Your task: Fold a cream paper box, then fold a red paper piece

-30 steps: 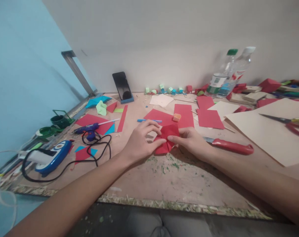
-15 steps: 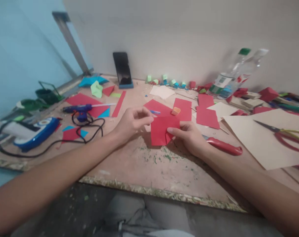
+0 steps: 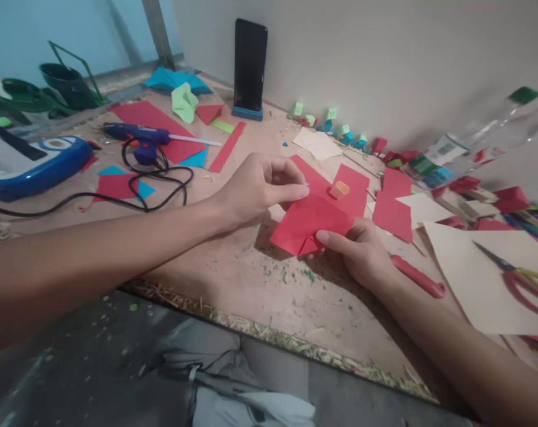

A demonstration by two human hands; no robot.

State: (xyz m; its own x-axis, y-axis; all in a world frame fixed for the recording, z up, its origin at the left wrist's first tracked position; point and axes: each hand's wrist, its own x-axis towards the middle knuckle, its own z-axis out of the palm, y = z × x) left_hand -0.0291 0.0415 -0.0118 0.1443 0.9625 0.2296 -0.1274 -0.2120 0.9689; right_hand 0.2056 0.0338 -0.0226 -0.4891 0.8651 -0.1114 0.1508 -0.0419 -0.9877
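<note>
A square sheet of red paper (image 3: 306,222) is held over the table, with a creased flap along its lower edge. My right hand (image 3: 364,249) grips its right side, thumb on top beside the flap and the other fingers mostly hidden underneath. At the upper edge, my left hand (image 3: 269,184) has thumb and forefinger pinched together on the paper. Just behind the sheet lie more red paper pieces (image 3: 353,178), with a small orange block (image 3: 340,189) on them. A red-handled knife (image 3: 417,277) rests beside my right wrist, its blade mostly hidden.
Scissors (image 3: 513,276) lie on cream paper (image 3: 455,261) at the right. Clear bottles (image 3: 451,151) stand behind. A glue gun (image 3: 137,135) with a looping black cable is on the left, near a blue-and-white device (image 3: 41,166). A phone (image 3: 250,65) stands at the back.
The view has turned and tilted downward. The red sheet has rotated so that a corner points toward me, and my left fingers now pinch its upper edge; my right hand keeps its hold.
</note>
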